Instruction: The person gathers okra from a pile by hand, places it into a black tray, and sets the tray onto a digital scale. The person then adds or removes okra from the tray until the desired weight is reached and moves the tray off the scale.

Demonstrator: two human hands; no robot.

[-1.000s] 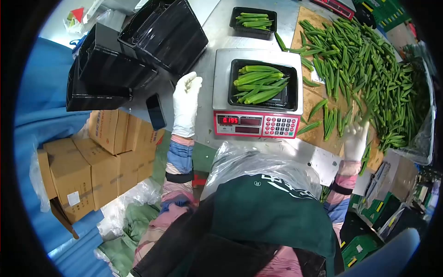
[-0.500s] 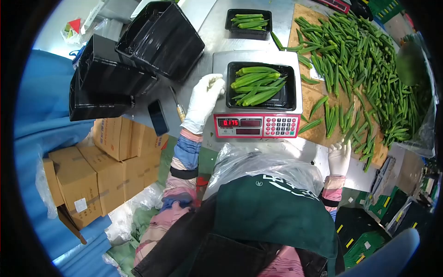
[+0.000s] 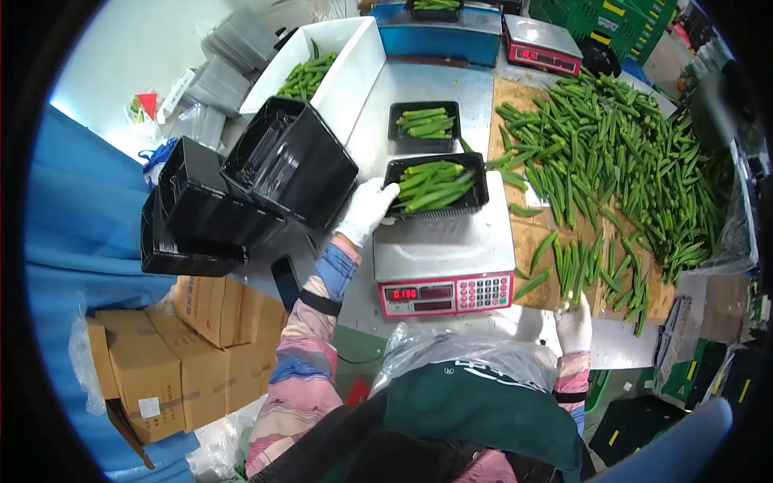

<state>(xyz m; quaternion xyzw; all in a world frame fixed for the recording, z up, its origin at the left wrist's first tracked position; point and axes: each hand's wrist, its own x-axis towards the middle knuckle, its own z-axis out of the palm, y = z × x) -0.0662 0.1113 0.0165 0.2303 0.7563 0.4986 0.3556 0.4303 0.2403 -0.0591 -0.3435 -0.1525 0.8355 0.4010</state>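
Note:
A black tray of okra (image 3: 437, 189) is raised and tilted over the back part of the scale (image 3: 443, 253). My gloved left hand (image 3: 369, 209) is closed on the tray's left edge. The red display seems to read 0.190. At the front edge of the cutting board, my gloved right hand (image 3: 573, 326) has its fingers bent around the lower end of an okra pod (image 3: 576, 283) in a small row of pods. A second tray of okra (image 3: 423, 123) sits just behind the scale.
A large okra pile (image 3: 628, 169) covers much of the wooden board (image 3: 527, 241). Stacked black trays (image 3: 294, 165) stand on the left, near a phone (image 3: 286, 282). Behind them is a white bin (image 3: 354, 76) holding okra. Another scale (image 3: 543, 40) stands at the back right.
My left hand has gripped the okra tray and lifted it off the scale's middle toward the back. The display went from 0.175 to about 0.190. My right hand has closed on okra. The view has shifted.

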